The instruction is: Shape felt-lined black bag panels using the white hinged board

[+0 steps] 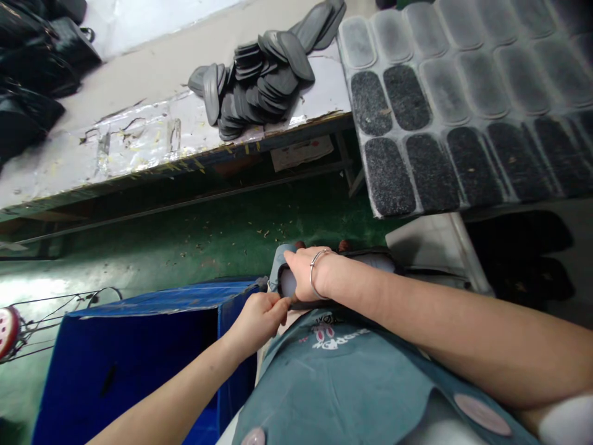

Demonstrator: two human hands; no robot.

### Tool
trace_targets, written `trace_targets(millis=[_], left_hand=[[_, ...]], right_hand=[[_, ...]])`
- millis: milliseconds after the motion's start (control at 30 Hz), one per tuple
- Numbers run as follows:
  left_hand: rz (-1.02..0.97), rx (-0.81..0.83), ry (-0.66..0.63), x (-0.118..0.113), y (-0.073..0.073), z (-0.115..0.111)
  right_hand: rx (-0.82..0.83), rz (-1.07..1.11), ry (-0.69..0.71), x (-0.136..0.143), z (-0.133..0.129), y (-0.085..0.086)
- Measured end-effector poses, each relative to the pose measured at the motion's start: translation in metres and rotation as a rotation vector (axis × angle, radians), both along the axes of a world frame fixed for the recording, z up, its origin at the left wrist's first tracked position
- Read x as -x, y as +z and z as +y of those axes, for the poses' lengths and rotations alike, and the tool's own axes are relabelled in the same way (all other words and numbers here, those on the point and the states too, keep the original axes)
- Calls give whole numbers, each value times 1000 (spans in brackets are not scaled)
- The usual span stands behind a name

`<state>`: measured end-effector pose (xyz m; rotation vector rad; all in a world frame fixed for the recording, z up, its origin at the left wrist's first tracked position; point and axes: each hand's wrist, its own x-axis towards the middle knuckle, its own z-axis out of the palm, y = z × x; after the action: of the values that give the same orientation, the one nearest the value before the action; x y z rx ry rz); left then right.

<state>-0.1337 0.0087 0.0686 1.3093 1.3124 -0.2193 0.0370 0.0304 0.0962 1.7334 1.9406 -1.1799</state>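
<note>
On my lap lies a dark-rimmed piece (288, 283) with a pale blue-grey inside, stretching rightward under my right wrist; its exact kind is not clear. My left hand (266, 314) is closed, thumb and fingers pinching the near left edge of that piece. Just above it, my right hand (302, 272), with a bracelet on the wrist, is curled over the left end of the same piece. Its fingertips are partly hidden. A grey-green apron (352, 377) with a printed rabbit covers my front below the hands.
A blue bin (139, 358) stands at my left. Across the front runs a worktable (152, 142) bearing piled dark grey pads (259, 86) and black bags (41, 62). At right, a board (417, 123) carries rows of rounded pads. Scraps lie on the green floor (222, 222).
</note>
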Motion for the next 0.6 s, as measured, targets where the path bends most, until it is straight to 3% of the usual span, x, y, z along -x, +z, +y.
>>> trace_targets(millis=[67, 200, 267, 433, 600], left_hand=[[0, -62, -69, 2, 5, 10], [113, -416, -330, -3, 12, 25], [163, -470, -418, -8, 11, 28], [130, -417, -426, -13, 7, 32], [78, -324, -336, -11, 7, 34]], right_hand=[[-2, 10, 26, -3, 0, -3], [-51, 37, 59, -9, -1, -8], [-62, 41, 71, -10, -2, -10], [-64, 47, 41, -7, -3, -7], [-10, 20, -20, -4, -2, 2]])
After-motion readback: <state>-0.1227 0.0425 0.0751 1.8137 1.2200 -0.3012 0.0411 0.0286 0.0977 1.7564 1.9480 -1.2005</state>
